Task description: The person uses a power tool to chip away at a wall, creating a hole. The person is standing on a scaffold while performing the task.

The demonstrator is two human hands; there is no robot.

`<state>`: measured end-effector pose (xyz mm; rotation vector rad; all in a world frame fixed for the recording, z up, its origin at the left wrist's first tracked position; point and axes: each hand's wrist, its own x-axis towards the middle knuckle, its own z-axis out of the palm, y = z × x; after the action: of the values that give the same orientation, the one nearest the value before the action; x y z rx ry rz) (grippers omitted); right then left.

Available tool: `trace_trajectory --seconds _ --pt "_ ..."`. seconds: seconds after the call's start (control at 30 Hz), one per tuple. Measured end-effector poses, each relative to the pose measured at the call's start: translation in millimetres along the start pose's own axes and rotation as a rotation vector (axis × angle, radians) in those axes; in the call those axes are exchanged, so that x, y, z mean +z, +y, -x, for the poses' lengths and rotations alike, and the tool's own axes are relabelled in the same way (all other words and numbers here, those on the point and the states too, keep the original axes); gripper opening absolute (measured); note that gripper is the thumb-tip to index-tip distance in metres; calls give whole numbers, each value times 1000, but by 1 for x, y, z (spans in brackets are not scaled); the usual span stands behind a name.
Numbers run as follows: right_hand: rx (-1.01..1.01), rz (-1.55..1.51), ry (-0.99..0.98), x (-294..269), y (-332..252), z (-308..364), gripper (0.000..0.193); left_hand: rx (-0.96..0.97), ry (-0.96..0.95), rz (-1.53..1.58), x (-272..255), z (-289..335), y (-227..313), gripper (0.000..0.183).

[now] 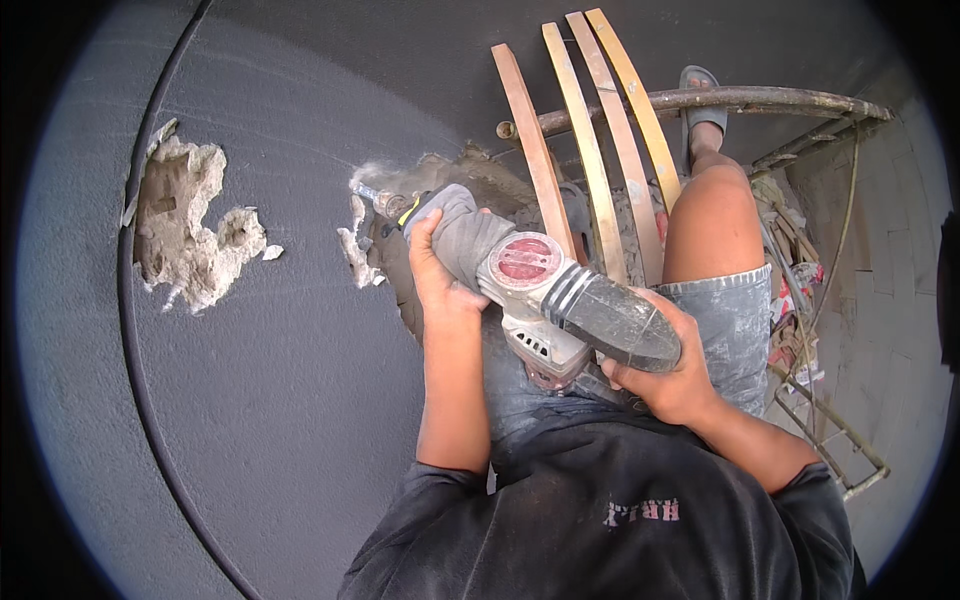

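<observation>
A dusty demolition hammer (pixel 527 258) with a dark rear grip lies across my body, its front pointing left. My left hand (pixel 442 268) is wrapped round its cloth-covered front section. My right hand (pixel 668 365) grips the rear handle, its fingers partly hidden beneath. The metal chisel bit (pixel 366 190) meets the edge of a broken patch (pixel 470 180) in the dark grey wall (pixel 300 380). Pale dust hangs round the bit's tip, so the exact contact is hard to see. Farther left, a larger rough hole (pixel 190 235) exposes pale, crumbly masonry.
A black cable (pixel 133 350) runs down the wall on the left. Several narrow wooden planks (pixel 600 170) extend ahead beside my leg. My sandalled foot (pixel 703 105) is by a scaffold pipe (pixel 770 98). Rubble and scraps (pixel 795 270) lie below right, near a metal frame (pixel 835 430).
</observation>
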<state>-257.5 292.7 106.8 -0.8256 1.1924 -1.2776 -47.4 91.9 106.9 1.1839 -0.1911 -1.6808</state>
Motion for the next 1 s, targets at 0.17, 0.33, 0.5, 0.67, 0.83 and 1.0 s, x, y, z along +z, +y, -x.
trace_trajectory --seconds 0.17,0.33,0.5,0.67,0.83,1.0 --pt "-39 29 -83 -1 -31 -9 64 11 -9 -9 1 -8 4 59" --pt "48 -65 -1 3 -33 -25 62 43 -9 -6 7 -7 8 56" --pt "77 -22 -10 12 -45 -16 60 38 9 -45 0 4 9 56" --pt "4 -42 -15 17 -61 -35 51 50 -53 16 10 -5 15 52" --pt "47 -26 -53 19 -68 -17 50 30 -60 42 4 -6 15 52" --pt "43 9 -37 23 -82 -33 51 39 -57 35 25 -6 29 52"
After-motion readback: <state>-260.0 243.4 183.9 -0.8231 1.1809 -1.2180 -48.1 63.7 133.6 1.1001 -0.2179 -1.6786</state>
